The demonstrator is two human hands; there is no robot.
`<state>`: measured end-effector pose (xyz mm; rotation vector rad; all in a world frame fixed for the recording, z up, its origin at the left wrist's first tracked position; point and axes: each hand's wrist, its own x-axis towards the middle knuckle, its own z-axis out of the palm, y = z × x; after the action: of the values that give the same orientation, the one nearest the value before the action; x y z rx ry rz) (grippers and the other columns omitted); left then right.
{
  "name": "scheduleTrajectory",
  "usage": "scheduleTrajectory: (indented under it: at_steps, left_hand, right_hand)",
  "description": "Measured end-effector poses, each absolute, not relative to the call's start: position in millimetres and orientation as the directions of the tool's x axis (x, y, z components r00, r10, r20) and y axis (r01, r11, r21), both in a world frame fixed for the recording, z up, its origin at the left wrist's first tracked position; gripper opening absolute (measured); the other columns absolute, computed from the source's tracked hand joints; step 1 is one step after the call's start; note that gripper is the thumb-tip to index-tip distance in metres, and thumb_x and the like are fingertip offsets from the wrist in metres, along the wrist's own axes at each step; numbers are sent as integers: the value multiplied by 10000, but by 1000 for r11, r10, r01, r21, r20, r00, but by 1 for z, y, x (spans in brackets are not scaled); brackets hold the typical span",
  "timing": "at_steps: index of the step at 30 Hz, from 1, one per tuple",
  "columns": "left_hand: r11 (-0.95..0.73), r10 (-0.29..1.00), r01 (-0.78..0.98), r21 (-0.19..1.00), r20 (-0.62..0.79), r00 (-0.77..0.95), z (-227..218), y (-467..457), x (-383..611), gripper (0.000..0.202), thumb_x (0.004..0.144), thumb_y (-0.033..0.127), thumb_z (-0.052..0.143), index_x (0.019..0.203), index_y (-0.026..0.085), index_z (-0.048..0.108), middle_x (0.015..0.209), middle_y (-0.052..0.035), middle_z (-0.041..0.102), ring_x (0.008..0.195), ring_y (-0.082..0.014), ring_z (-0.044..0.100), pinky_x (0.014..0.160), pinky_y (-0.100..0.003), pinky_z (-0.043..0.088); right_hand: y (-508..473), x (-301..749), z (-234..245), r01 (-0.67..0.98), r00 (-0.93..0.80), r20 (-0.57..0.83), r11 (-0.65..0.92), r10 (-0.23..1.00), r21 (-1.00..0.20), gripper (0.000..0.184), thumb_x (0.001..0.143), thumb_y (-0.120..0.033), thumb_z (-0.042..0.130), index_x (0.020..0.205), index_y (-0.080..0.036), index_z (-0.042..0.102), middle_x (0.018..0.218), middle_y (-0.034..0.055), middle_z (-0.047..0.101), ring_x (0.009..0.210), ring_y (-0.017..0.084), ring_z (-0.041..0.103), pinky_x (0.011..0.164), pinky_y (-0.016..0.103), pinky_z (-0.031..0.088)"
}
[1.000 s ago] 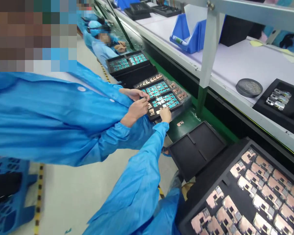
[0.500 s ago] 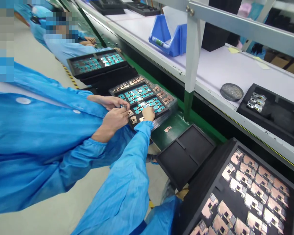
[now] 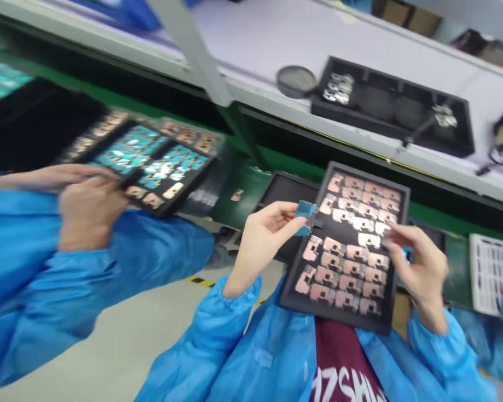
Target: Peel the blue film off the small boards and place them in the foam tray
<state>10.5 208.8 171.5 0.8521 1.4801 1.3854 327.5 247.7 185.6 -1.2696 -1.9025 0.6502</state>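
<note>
My left hand (image 3: 270,231) pinches a small teal circuit board (image 3: 305,209) between thumb and fingers, at the left edge of a black tray (image 3: 335,226). Rows of copper-coloured circuit boards (image 3: 347,276) lie in this tray, with a bare strip across its middle left. Over the tray's right edge is my right hand (image 3: 421,265), thumb and forefinger parted beside a shiny board (image 3: 369,240). Something small and bluish shows beneath its fingers, too blurred to name.
On the left, a co-worker's hands (image 3: 90,201) are at another black tray (image 3: 163,209) of teal boards. One loose board (image 3: 237,195) lies on the green bench (image 3: 222,209). A white slotted tray (image 3: 492,273) lies right. A round dish (image 3: 295,81) stands on the shelf above.
The view has swung right. My left hand has come back from the co-worker's tray to mine, now with a teal circuit board. My right hand has come into view.
</note>
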Motion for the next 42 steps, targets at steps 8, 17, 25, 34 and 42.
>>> scheduleTrajectory:
  at_steps: [8, 17, 25, 34, 42]
  left_hand:
    - [27, 996, 112, 993, -17, -82, 180, 200, 102, 129, 922, 339, 838, 1005, 242, 855, 959, -31, 806, 840, -205, 749, 760, -312, 631]
    - [-115, 988, 216, 970, 135, -78, 172, 206, 129, 112, 939, 311, 815, 859, 233, 828, 824, -10, 764, 781, -186, 707, 745, -300, 582]
    - [130, 991, -36, 991, -131, -12, 159, 200, 138, 329, 938, 423, 803, 1176, 200, 841, 1140, -75, 838, 1064, -259, 785, 964, -368, 649]
    - [176, 982, -133, 975, -165, 90, 154, 194, 133, 358, 927, 403, 815, 1235, 227, 862, 1272, -83, 831, 1238, -293, 763, 1085, -416, 626]
    - [431, 901, -367, 824, -375, 217, 138, 196, 130, 511, 806, 498, 965, 1225, 226, 857, 1264, -105, 832, 1114, -290, 793, 930, -396, 673]
  right_hand:
    - [247, 293, 177, 290, -340, 169, 274, 925, -917, 253, 1001, -476, 799, 998, -225, 767, 932, 31, 788, 763, 169, 740, 639, 279, 630]
    - [227, 321, 162, 305, -309, 206, 302, 928, -903, 303, 1135, -423, 583, 1059, -219, 794, 809, 8, 772, 715, 171, 731, 749, 315, 628]
    - [223, 318, 151, 522, -166, 485, 494, 859, -695, 199, 1119, -303, 610, 1260, -256, 742, 1147, 89, 761, 913, 192, 743, 776, 328, 655]
    - [222, 324, 156, 481, -182, 471, 496, 863, -723, 119, 1073, -282, 692, 1096, -268, 808, 1081, 76, 766, 981, 224, 756, 897, 409, 690]
    - [212, 337, 138, 587, -325, 669, 697, 669, -412, 173, 1060, -197, 695, 1105, -313, 815, 1062, 52, 825, 978, 244, 763, 854, 415, 685]
